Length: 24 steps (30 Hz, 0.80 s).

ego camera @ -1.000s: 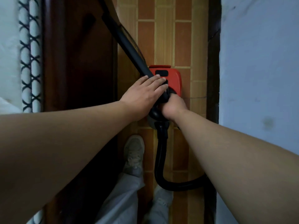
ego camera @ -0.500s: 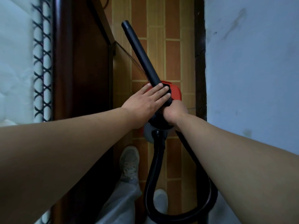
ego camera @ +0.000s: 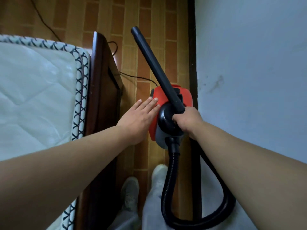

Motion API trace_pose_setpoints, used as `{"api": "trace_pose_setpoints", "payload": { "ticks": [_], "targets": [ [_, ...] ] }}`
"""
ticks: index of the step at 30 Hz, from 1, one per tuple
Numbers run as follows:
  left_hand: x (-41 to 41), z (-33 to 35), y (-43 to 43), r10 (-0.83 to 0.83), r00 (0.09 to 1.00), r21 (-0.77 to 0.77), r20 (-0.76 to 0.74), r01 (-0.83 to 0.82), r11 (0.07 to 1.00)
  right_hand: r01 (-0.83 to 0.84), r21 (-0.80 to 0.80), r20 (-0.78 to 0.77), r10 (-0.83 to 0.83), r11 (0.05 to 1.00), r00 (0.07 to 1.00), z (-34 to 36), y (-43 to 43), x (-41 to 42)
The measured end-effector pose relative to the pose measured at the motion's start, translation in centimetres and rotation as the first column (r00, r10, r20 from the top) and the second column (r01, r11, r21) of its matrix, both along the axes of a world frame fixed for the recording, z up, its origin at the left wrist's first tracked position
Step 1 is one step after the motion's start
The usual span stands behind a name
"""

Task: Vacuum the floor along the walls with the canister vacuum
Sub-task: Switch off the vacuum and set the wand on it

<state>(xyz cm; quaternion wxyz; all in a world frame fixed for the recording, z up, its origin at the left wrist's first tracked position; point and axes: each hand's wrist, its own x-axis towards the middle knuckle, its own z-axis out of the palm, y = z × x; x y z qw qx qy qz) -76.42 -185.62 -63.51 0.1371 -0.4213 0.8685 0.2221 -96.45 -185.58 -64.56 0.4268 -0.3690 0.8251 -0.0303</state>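
The red canister vacuum [ego camera: 160, 94] sits on the brick-patterned floor [ego camera: 129, 47], and everything else is placed from it here. Just to its right runs a dark baseboard [ego camera: 191, 47] with the pale wall [ego camera: 249, 63] beyond. To its left stands the wooden bed frame [ego camera: 103, 97], with the white mattress [ego camera: 33, 97] farther left.

The right hand [ego camera: 187, 121] is above the canister's near right part. Its grip is curled tight round the lower end of the black wand [ego camera: 156, 67]. The wand slants up and away over the canister, and its open tip points toward the far floor. The left hand [ego camera: 139, 117] lies at the canister's left side with its grip spread flat: the fingers are straight and close together, and the fingertips [ego camera: 154, 99] reach the red shell. I cannot tell whether they press on it.

From the canister's near end the ribbed black hose [ego camera: 167, 183] drops toward the person, loops round low and climbs back on the right. A thin black cord [ego camera: 137, 77] leaves the canister's far left corner and runs to the bed frame. Two pale shoes [ego camera: 130, 193] and grey trouser legs [ego camera: 154, 205] stand on the near side of the canister.
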Motion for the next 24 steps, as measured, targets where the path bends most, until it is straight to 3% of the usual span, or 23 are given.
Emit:
{"api": "trace_pose_setpoints", "payload": {
  "ticks": [11, 20, 24],
  "targets": [
    [-1.2, 1.3, -9.3, 0.107, 0.980, 0.050, 0.167, -0.117, 0.992, -0.080, -0.060, 0.056, 0.083, 0.995, 0.995, 0.4, -12.1, -2.0],
    [0.8, 1.1, -20.2, 0.192, 0.970, -0.012, 0.151, -0.192, 0.981, -0.183, -0.030, 0.052, 0.185, 0.983, 0.981, -0.5, -23.9, 0.9],
    [1.8, -0.3, -26.6, 0.207, 0.963, 0.050, 0.170, -0.219, 0.975, -0.239, -0.021, 0.042, 0.240, 0.971, 0.970, -1.5, -30.4, 3.0]
  ]
}}
